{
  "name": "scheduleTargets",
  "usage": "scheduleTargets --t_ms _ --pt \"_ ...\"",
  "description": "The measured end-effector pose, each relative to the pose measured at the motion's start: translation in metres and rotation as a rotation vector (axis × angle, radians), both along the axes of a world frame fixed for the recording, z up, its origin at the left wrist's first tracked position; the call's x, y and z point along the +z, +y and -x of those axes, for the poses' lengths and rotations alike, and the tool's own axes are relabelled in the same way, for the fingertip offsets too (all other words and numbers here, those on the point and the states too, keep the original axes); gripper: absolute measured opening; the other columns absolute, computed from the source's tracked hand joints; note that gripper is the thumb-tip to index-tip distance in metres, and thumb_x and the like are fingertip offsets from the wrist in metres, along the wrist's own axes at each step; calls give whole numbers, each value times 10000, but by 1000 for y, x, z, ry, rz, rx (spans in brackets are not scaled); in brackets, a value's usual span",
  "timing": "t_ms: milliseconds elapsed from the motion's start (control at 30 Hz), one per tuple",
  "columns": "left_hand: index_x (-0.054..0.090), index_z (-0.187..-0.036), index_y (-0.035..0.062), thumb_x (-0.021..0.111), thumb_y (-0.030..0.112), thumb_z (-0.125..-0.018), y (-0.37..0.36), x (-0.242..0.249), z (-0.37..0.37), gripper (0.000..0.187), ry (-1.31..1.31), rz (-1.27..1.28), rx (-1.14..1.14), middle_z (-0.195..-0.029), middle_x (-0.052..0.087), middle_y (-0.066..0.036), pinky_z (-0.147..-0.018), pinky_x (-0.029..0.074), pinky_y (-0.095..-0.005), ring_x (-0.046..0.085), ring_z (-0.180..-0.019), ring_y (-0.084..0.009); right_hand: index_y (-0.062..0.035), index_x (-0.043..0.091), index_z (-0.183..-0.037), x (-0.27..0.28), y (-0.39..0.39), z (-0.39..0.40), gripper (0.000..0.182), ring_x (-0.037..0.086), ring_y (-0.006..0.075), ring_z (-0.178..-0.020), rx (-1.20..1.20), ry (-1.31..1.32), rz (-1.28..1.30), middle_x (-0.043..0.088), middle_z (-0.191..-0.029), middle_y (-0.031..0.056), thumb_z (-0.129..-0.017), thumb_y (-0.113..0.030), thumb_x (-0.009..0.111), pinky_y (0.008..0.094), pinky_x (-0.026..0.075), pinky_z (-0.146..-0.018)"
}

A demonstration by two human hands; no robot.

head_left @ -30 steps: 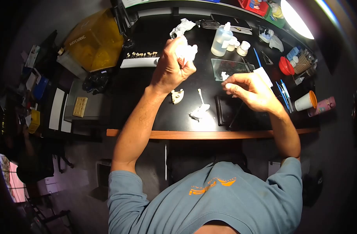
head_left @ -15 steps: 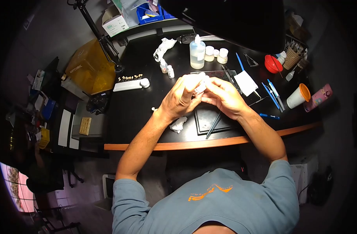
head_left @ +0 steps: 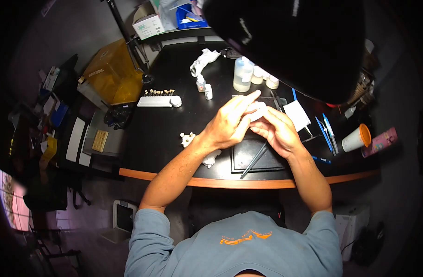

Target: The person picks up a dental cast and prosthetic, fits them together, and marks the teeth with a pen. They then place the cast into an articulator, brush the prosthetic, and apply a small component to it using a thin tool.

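Observation:
Above the middle of the black desk, my left hand [head_left: 226, 125] and my right hand [head_left: 281, 130] meet at a small white piece [head_left: 256, 111]. The fingers of my right hand curl round its right side. On the other side my left thumb and fingers press against it, with one left finger stretched out past its top. Its exact kind is hidden by the fingers and the glare. Below my hands, a dark pen-like tool [head_left: 254, 161] lies across a black tray [head_left: 241, 152]. Near my left forearm rest a knobbly white cast piece [head_left: 187, 139] and a crumpled white tissue [head_left: 212, 158].
A clear bottle [head_left: 243, 76] and small jars [head_left: 272, 82] stand at the back. Left of them are a white holder with tooth-like samples [head_left: 156, 101] and two little bottles. Blue-handled tools [head_left: 329, 131] and an orange-lidded cup [head_left: 354, 139] stay right. A dark lamp [head_left: 290, 41] hangs overhead.
The camera view has shifted, and my hands now appear lower and further right. My left finger has stretched out, and the lamp covers more of the back right.

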State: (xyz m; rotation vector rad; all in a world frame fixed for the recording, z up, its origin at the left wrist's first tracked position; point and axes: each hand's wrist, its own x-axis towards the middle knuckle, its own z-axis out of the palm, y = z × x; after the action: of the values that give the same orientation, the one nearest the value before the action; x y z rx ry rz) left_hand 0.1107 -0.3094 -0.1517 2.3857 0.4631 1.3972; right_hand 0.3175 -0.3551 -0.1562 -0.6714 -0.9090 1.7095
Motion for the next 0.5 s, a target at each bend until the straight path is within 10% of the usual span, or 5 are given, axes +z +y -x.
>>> scheduleTargets --t_ms 367,500 --pt "563 -1401 -47 493 122 -1124 12 -14 12 331 -537 325 70 -1045 659 -82 -866 577 -314 672 -981 -149 82 600 -1337 -6 3 6 331 728 340 -1166 -41 11 59 704 -1268 247 -1112 -139 501 408 612 -1005" --pt "564 -1337 -93 414 100 -994 13 -10 26 421 -834 727 -138 -955 621 -77 -758 556 -282 642 -828 -126 76 576 -1341 -8 4 6 316 694 332 -1234 -50 40 38 664 -1342 270 -1116 -133 504 386 609 -1032"
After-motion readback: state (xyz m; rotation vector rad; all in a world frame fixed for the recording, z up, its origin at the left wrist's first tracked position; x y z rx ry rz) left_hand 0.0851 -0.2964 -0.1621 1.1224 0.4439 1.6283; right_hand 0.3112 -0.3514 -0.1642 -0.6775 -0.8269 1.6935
